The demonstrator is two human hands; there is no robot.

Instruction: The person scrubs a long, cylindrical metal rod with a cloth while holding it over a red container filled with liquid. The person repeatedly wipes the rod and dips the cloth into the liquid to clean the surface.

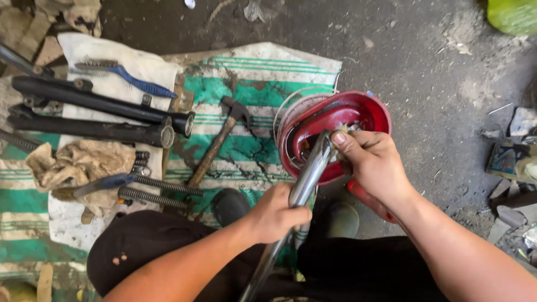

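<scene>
A shiny chrome tube (305,182) runs from the bottom middle up into a red bowl-shaped shell (358,112) with wires inside. My left hand (274,215) grips the tube around its middle. My right hand (375,162) pinches the tube's upper end at the shell's lower rim, thumb on top. A thin white cable (285,106) loops along the shell's left side. Both forearms reach in from the bottom, over my dark trousers.
A hammer (218,142) lies on the green-striped sack (251,89) to the left. Further left are two black tubes (95,112), springs (162,193), a dirty rag (78,165) and blue-handled pliers (131,78). Scrap lies at the right edge (512,162) on dirty concrete.
</scene>
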